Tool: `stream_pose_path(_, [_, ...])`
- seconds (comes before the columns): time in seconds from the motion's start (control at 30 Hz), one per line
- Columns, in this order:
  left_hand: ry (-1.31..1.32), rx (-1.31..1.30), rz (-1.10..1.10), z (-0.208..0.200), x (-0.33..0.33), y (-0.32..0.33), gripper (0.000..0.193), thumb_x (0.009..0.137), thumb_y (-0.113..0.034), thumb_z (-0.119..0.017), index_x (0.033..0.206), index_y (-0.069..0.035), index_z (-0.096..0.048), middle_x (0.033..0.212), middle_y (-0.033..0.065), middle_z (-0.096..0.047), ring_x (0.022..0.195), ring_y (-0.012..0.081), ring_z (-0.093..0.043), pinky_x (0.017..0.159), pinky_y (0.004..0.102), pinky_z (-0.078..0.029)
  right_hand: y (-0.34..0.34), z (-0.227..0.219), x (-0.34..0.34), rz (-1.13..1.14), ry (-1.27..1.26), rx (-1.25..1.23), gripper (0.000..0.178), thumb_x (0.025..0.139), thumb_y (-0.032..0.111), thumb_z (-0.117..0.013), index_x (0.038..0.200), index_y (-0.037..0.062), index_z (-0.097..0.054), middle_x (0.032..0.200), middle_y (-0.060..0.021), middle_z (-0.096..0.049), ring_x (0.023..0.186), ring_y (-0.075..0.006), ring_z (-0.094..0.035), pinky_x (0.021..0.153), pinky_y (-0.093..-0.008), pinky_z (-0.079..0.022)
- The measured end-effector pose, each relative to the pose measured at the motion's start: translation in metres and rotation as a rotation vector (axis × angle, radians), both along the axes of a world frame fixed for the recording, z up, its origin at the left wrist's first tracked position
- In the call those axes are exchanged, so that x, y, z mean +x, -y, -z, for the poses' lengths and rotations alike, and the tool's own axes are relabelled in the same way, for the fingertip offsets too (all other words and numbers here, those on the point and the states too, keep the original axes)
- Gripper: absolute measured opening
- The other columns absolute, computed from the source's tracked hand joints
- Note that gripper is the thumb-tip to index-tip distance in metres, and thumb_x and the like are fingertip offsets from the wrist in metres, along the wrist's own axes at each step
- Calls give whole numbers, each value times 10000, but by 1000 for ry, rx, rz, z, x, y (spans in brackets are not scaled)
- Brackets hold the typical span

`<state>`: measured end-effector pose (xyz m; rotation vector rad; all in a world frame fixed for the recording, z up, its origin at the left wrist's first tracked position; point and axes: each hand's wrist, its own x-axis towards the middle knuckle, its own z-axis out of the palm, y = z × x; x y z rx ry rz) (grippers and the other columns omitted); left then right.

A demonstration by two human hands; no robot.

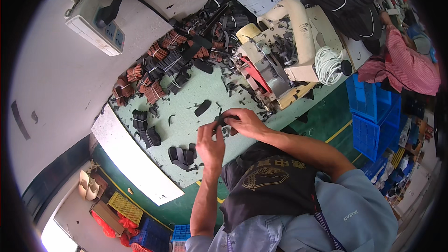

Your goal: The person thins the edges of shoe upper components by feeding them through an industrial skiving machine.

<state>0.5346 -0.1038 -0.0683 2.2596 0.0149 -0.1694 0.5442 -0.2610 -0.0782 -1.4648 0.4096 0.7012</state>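
Observation:
My left hand [211, 145] and my right hand [246, 122] meet above the near edge of the pale green tabletop [184, 107]. Pinched between the fingers of both is a small dark strip [221, 120], partly covered by the fingertips. Just beyond my hands lies a loose black strip [203, 108]. To the left of my left hand, a few flat black pieces [181, 156] lie fanned out. Two tied black bundles [145, 128] sit farther left. Brown bundles [152, 92] and black bundles [175, 60] of strips are heaped at the back.
A cream bench machine [298, 37] with a red part stands at the right, black scraps on it. A white cord coil [329, 66] hangs at its end. Blue crates [373, 126] stand on the floor at right. Another person in a checked shirt [403, 63] is beyond.

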Motion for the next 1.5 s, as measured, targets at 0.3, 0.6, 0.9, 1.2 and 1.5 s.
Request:
stream_pose_path(0.3, [-687,-735,-263,-4,2,-5,189,803,-29,-704,971,21,-633,961,105,-673,842,163,-652,780,255,-514,7,-10,-2,94,-69,107,256,875,69,-643,1063,-102,-612,920,-153,-677,741,-173,-685,632,-260,-590])
stream_pose_path(0.6, [-1009,-1039,-448,0,7,-9,150,855,33,-562,997,67,-597,961,168,-641,916,267,-659,873,349,-542,13,-8,-7,51,-65,137,269,868,59,-638,1072,-115,-608,1024,-200,-647,848,-223,-682,663,-277,-603])
stream_pose_path(0.9, [-613,-554,-148,2,-7,-6,150,907,-58,-561,1008,52,-576,902,102,-643,743,159,-650,673,284,-532,13,-15,-9,-1,-96,122,226,880,41,-613,1073,-77,-618,1005,-140,-649,833,-178,-667,702,-270,-578])
stream_pose_path(1.2, [-464,-539,354,-32,14,-37,141,844,5,-576,978,-28,-545,1330,155,-513,1214,264,-521,949,370,-462,28,-43,9,-489,-106,92,327,803,36,-628,1125,-17,-616,858,-115,-686,660,-157,-674,632,-267,-533])
stream_pose_path(1.5, [-375,-276,120,-26,-4,-13,180,852,-51,-640,1023,-17,-599,938,108,-687,862,178,-678,744,298,-529,26,-39,-13,-262,-98,228,379,841,81,-661,1198,-12,-578,1007,-124,-659,831,-142,-666,720,-264,-537])
